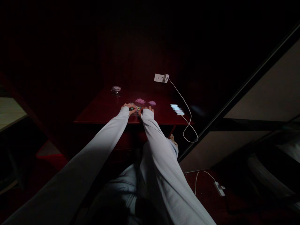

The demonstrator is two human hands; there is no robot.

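Both hands are over the front part of a dark red desk (pixel 100 114). My left hand (pixel 129 107) and my right hand (pixel 147 110) nearly meet at a small pile of mixed light, yellow and green bits (pixel 138 109). The fingertips of both touch or hover at this pile; whether anything is pinched is too small to tell. Just behind the hands lie a pink pile of small pieces (pixel 140 101) and a smaller purple-pink pile (pixel 152 102).
A clear round container (pixel 116 89) stands at the back left of the desk. On the right lies a lit phone (pixel 177 109), its white cable (pixel 183 98) running to a wall socket (pixel 160 78) and looping over the desk's edge. A power strip (pixel 219 189) is on the floor.
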